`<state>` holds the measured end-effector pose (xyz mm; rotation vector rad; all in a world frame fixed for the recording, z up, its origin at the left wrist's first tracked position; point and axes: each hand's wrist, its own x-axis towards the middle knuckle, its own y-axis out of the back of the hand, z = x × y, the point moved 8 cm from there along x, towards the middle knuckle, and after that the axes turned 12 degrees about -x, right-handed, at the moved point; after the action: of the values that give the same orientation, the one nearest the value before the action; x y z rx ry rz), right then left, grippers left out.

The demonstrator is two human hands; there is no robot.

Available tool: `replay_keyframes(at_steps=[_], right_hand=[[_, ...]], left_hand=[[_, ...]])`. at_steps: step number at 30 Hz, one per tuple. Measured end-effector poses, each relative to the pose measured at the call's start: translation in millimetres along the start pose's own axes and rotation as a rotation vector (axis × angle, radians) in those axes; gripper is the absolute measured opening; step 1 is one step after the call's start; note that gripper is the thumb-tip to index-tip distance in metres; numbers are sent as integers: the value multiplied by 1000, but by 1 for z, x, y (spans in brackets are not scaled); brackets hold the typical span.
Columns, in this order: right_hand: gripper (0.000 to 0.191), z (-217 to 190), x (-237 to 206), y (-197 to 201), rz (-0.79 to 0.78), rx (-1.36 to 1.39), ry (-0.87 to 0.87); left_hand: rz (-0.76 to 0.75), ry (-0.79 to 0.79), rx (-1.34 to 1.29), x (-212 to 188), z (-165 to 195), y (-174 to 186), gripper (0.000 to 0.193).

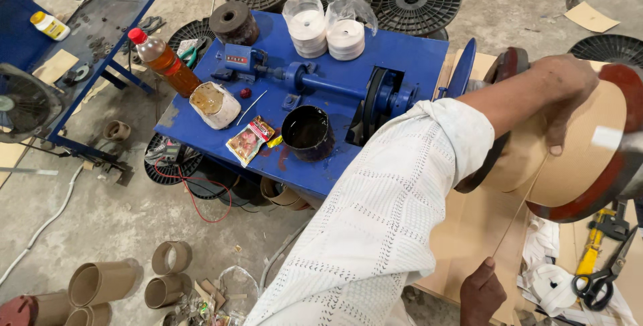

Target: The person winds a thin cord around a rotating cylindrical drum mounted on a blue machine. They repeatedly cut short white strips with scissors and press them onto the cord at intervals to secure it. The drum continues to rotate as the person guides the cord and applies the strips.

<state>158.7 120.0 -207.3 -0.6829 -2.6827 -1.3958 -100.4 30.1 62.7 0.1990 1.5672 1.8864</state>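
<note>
red-yellow sachet (249,140) lies on blue table (402,58).
</note>
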Motion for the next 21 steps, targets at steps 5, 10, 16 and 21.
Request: replay_keyframes(at_steps=[5,10,16,21], right_hand=[[58,-2,-2,-2,8,-9,27],[57,-12,2,3,32,-75,109],[58,-7,6,11,0,123,-7],[60,0,3,10,-49,177,-72]], left_hand=[[33,-36,2,1,0,2,88],[97,-57,6,13,-8,2,99],[-14,13,19,38,-10,-15,97],[45,-42,-4,34,-12,-11,86]])
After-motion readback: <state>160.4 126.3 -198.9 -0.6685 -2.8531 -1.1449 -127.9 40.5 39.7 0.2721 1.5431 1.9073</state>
